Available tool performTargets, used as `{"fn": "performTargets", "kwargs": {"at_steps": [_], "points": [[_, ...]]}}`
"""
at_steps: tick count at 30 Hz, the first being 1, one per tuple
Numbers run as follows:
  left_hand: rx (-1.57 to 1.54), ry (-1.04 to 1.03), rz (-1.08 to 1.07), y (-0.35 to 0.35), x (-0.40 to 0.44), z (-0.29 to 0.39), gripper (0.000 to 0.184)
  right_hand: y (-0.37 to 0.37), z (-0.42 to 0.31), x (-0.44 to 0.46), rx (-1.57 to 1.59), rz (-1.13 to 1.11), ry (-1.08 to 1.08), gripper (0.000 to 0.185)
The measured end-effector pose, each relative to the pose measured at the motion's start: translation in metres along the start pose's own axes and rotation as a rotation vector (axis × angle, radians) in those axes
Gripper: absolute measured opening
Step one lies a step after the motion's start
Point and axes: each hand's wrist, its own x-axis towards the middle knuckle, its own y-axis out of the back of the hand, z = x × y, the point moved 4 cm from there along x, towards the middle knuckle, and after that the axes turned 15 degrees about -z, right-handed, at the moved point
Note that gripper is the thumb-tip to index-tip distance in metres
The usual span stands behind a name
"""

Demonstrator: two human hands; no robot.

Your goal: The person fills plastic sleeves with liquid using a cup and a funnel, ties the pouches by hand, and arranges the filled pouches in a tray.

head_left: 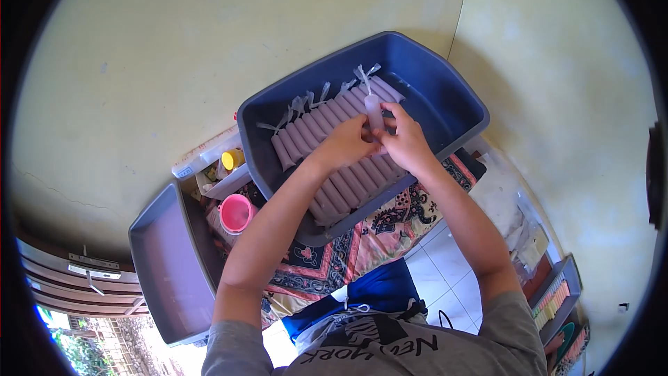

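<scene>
Both of my hands are over a dark blue-grey tub (pixel 445 83). Between them is one pale purple filled tube (pixel 373 108) with a knotted clear plastic top, tilted upward. My left hand (pixel 348 143) has its fingers curled at the tube's lower left side. From the right, the fingers of my right hand (pixel 403 136) close round the same tube. Rows of similar purple tubes (pixel 341 184) lie side by side in the tub, many with twisted plastic ends along the upper edge. My hands hide part of the rows.
A second grey tub (pixel 142 237) with purple liquid stands at the left. Near it are a pink cup (pixel 236 214) and a yellow-lidded jar (pixel 232 159) in a box. Patterned cloth (pixel 306 271) lies beneath the blue-grey tub. Walls rise behind. A tray of coloured items (pixel 553 303) sits lower right.
</scene>
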Motion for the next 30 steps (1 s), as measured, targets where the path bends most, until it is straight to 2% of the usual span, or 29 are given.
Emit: {"fn": "performTargets", "kwargs": {"at_steps": [2, 4, 5, 6, 7, 8, 9, 10, 13, 14, 16, 20, 23, 28, 30], "points": [[0.003, 0.023, -0.031, 0.008, 0.018, 0.001, 0.05, 0.016, 0.009, 0.017, -0.227, 0.018, -0.023, 0.047], [0.128, 0.039, -0.06, 0.018, 0.041, -0.005, 0.054, 0.033, 0.038, 0.044, -0.226, 0.031, -0.019, 0.046], [0.332, 0.065, -0.007, 0.026, 0.054, -0.01, 0.059, 0.042, 0.054, 0.06, -0.244, 0.003, -0.036, 0.047], [0.331, 0.066, -0.01, 0.029, 0.064, -0.012, 0.059, 0.05, 0.062, 0.073, -0.26, -0.023, -0.054, 0.047], [0.493, 0.055, 0.034, 0.033, 0.073, -0.009, 0.062, 0.057, 0.058, 0.082, -0.259, -0.021, -0.056, 0.047], [0.654, 0.044, 0.077, 0.034, 0.08, -0.008, 0.065, 0.065, 0.054, 0.09, -0.404, -0.019, -0.095, 0.047], [0.655, 0.043, 0.074, 0.035, 0.087, -0.011, 0.065, 0.072, 0.052, 0.098, -0.55, -0.017, -0.135, 0.047], [0.661, 0.05, 0.12, 0.037, 0.094, -0.013, 0.064, 0.08, 0.057, 0.109, -0.55, -0.013, -0.137, 0.047], [0.744, 0.072, 0.178, 0.037, 0.112, -0.022, 0.064, 0.1, 0.077, 0.138, -0.815, 0.005, -0.104, 0.045], [0.819, 0.093, 0.196, 0.036, 0.118, -0.025, 0.065, 0.106, 0.082, 0.144, -0.819, 0.01, -0.106, 0.045], [0.827, 0.036, 0.197, 0.034, 0.13, -0.034, 0.067, 0.11, 0.088, 0.152, -0.781, -0.102, -0.351, 0.035], [0.962, -0.015, 0.2, 0.024, 0.137, -0.034, 0.07, 0.111, 0.099, 0.169, -0.816, -0.215, -0.358, 0.033], [1.055, 0.03, 0.173, 0.02, 0.142, -0.044, 0.07, 0.112, 0.119, 0.183, -0.857, -0.192, -0.25, 0.032], [1.088, 0.058, 0.139, 0.019, 0.131, -0.055, 0.069, 0.123, 0.136, 0.179, -0.743, -0.112, -0.352, 0.028], [1.115, 0.051, 0.139, 0.021, 0.131, -0.057, 0.069, 0.122, 0.135, 0.179, -0.755, -0.132, -0.328, 0.028]]}}
